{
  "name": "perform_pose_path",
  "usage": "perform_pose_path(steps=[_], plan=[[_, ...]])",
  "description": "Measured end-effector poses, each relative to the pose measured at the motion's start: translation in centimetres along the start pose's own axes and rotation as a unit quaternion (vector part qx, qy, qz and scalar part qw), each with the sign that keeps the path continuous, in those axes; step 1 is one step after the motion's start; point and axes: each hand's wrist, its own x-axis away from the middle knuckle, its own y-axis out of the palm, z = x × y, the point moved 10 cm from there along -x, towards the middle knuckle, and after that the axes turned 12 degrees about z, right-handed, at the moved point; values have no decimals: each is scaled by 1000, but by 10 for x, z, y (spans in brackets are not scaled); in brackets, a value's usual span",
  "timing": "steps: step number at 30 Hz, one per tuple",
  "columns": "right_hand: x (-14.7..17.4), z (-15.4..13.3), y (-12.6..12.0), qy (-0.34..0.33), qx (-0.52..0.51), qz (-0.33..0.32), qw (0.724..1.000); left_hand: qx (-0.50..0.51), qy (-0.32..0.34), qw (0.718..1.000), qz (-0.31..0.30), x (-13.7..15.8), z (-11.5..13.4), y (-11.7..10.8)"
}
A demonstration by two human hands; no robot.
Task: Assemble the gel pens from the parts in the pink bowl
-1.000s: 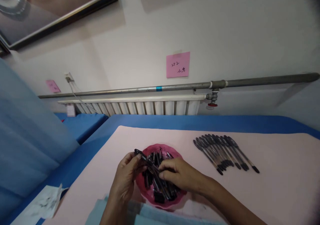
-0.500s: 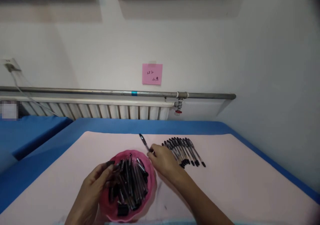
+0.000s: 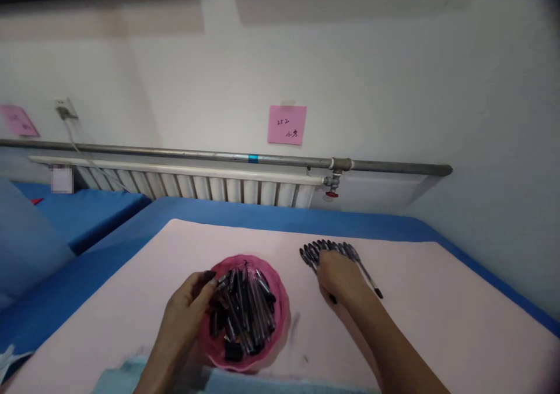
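My left hand (image 3: 189, 301) is at the left rim of a scalloped pink basket (image 3: 285, 315). Its thumb and fingers are pinched on a small dark piece (image 3: 209, 275) that I cannot make out. Inside the basket lies a heap of clear pen barrels (image 3: 258, 303) and black pen parts (image 3: 233, 350). To the right, my right hand (image 3: 339, 271) is closed over the left part of a row of black-capped pens (image 3: 350, 251). A pen (image 3: 305, 257) at the row's left end runs under its curled fingers, which are mostly hidden.
A pink sheet (image 3: 437, 318) covers the blue table (image 3: 280, 216). Light-blue cloth (image 3: 126, 376) lies along the near edge. Behind the table are a radiator (image 3: 227, 190), a pipe (image 3: 196, 154) and a red-handled valve (image 3: 332, 194). A blue sleeve (image 3: 26, 248) shows at the left.
My right hand has carried a pen from beside the basket rightward to the left end of the row. The left hand stays at the basket. The camera view has shifted left.
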Motion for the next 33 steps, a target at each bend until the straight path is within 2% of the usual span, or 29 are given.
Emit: perform_pose_path(steps=[3,5,9,12,17,21,25,29,33], plan=[[5,-25,-10,-27,6,17,999,-74,52,996,-3,1,7,2],[13,-55,-12,-82,-17,26,996,-142,89,986,-6,2,12,5],[38,-110,0,-196,-111,10,974,-250,170,953,1,7,20,13],[56,-134,11,-262,-155,-6,952,-318,222,922,-17,12,19,26],[66,-140,31,-283,-77,-29,956,-424,279,861,-34,22,17,48],[73,-144,46,-284,4,-48,958,-505,278,817,-40,26,17,58],[77,-146,54,-263,13,-69,962,-516,279,809,-50,30,18,62],[75,-143,47,-228,-56,-73,969,-525,267,806,-64,30,13,63],[72,-140,42,-219,-135,-75,963,-535,251,803,-74,27,11,63]])
